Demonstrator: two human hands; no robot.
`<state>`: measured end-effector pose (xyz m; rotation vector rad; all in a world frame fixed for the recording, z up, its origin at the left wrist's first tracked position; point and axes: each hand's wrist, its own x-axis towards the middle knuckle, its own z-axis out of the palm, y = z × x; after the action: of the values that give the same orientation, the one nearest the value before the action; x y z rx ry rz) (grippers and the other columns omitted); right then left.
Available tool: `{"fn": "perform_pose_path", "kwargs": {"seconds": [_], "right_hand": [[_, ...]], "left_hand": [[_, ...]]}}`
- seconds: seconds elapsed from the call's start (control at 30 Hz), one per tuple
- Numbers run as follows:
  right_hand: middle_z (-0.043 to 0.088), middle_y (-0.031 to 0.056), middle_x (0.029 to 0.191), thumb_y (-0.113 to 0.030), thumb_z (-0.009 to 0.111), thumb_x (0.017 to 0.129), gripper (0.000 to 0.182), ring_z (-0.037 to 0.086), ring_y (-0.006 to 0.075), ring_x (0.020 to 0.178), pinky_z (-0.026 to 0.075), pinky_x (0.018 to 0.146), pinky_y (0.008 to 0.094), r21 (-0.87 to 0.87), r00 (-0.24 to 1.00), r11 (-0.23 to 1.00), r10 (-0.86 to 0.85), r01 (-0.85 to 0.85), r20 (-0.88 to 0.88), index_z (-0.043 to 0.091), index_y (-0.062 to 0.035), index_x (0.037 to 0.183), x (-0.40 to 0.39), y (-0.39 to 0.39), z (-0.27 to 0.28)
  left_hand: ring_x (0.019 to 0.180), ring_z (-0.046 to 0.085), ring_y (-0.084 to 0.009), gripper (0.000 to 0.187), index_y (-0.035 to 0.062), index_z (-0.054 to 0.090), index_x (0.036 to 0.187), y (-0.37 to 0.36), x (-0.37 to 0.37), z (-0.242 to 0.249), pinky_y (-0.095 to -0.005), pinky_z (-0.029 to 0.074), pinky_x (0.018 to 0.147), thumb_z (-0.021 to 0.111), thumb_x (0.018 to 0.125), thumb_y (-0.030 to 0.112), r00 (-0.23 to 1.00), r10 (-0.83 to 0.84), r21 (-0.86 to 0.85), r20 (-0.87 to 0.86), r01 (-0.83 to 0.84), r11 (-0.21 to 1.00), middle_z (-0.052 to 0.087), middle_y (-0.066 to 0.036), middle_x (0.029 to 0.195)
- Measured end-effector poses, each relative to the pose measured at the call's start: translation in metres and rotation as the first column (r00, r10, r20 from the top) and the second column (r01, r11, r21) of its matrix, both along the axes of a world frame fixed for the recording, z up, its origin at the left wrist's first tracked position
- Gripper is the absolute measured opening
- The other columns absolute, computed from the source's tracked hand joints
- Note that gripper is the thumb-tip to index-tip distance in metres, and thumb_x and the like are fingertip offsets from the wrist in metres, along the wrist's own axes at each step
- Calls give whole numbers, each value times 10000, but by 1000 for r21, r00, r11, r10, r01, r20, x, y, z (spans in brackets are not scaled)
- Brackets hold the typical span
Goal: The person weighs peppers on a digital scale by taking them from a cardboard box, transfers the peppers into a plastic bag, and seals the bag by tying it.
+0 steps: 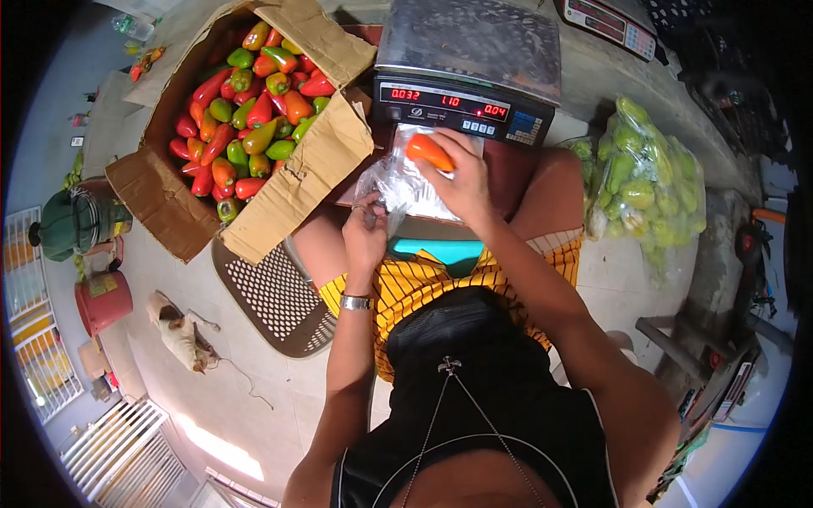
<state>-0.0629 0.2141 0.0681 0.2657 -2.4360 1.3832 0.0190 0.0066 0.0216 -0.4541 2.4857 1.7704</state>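
Observation:
My right hand [464,179] grips an orange-red pepper [429,153] just below the front of a digital scale [461,110]. A clear plastic bag [383,188] is pinched in the fingers of my left hand [365,230], left of the pepper. Under my right hand lies a shiny stack of what looks like flat plastic bags [421,196]. The scale's red display reads 0.032, 1.10 and 0.04. At the upper left, an open cardboard box [292,190] holds many red, orange and green peppers [240,118].
Bags of green vegetables [635,173] stand on the right. A second scale [605,21] is at the top right. A brown perforated plastic crate [275,296] sits beside my left leg. A dog [179,333] lies on the floor at left, near a red bucket [103,300].

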Motion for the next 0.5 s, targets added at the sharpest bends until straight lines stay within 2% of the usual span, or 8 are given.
{"fn": "perform_pose_path", "kwargs": {"seconds": [0.1, 0.13, 0.2, 0.23, 0.33, 0.37, 0.43, 0.5], "right_hand": [[581, 168, 1371, -174, 864, 812, 478, 660, 341, 1169, 540, 1013, 399, 60, 993, 997, -58, 53, 99, 709, -47, 1246, 23, 39, -21], [563, 172, 1387, -168, 863, 810, 488, 653, 345, 1177, 538, 1021, 402, 80, 996, 996, -53, 46, 79, 704, -49, 1255, 27, 44, -30], [528, 179, 1419, -156, 862, 805, 509, 641, 351, 1193, 534, 1036, 407, 118, 999, 993, -33, 29, 31, 693, -54, 1274, 27, 47, -40], [493, 200, 1449, -151, 848, 808, 520, 585, 389, 1261, 514, 1062, 435, 97, 996, 995, 12, -21, 86, 678, -60, 1291, 26, 44, -41], [486, 201, 1451, -108, 846, 794, 529, 548, 403, 1316, 483, 1090, 434, 178, 998, 983, 52, -55, 21, 677, -70, 1294, 19, 30, -51], [461, 209, 1479, -123, 836, 785, 557, 488, 429, 1356, 432, 1125, 476, 246, 996, 966, 69, -79, 47, 655, -85, 1311, 18, 28, -55], [457, 207, 1488, -143, 841, 775, 576, 481, 430, 1348, 422, 1121, 491, 301, 993, 949, 65, -91, 94, 647, -92, 1315, 17, 27, -55], [453, 205, 1494, -165, 846, 767, 597, 472, 430, 1344, 416, 1117, 501, 329, 990, 939, 62, -101, 127, 637, -98, 1323, 17, 27, -57]], "left_hand": [[847, 631, -91, 383, 13, 660, 1288, 3, -2, 11, -247, 528, 792, 611, 920, -83, 1000, -4, -69, 24, 5, 998, 672, -27, 924], [839, 628, -90, 372, 13, 664, 1277, 4, -3, 16, -246, 526, 786, 615, 921, -81, 999, -8, -106, 41, 12, 994, 672, -25, 918], [828, 624, -89, 353, 13, 668, 1261, 5, -4, 12, -241, 522, 777, 622, 922, -76, 999, -4, -76, 32, 7, 997, 670, -24, 916], [823, 622, -89, 344, 13, 669, 1253, 4, -3, 10, -239, 520, 773, 626, 923, -73, 1000, 0, -62, 30, 2, 998, 669, -24, 915], [838, 619, -91, 326, 4, 669, 1237, 1, -2, 4, -237, 517, 787, 630, 922, -72, 999, -4, -77, 41, 7, 997, 669, -24, 921], [845, 620, -94, 321, 0, 670, 1231, 0, -2, 2, -238, 517, 795, 631, 921, -73, 1000, 6, -64, 12, -5, 998, 669, -24, 923], [859, 622, -100, 310, -9, 672, 1220, -1, 0, -2, -239, 517, 812, 631, 920, -74, 999, 25, -36, -43, -27, 999, 670, -25, 929], [874, 627, -104, 297, -14, 674, 1211, -3, -1, -5, -245, 518, 830, 633, 922, -71, 1000, 23, -57, -13, -24, 998, 678, -35, 937]]}}
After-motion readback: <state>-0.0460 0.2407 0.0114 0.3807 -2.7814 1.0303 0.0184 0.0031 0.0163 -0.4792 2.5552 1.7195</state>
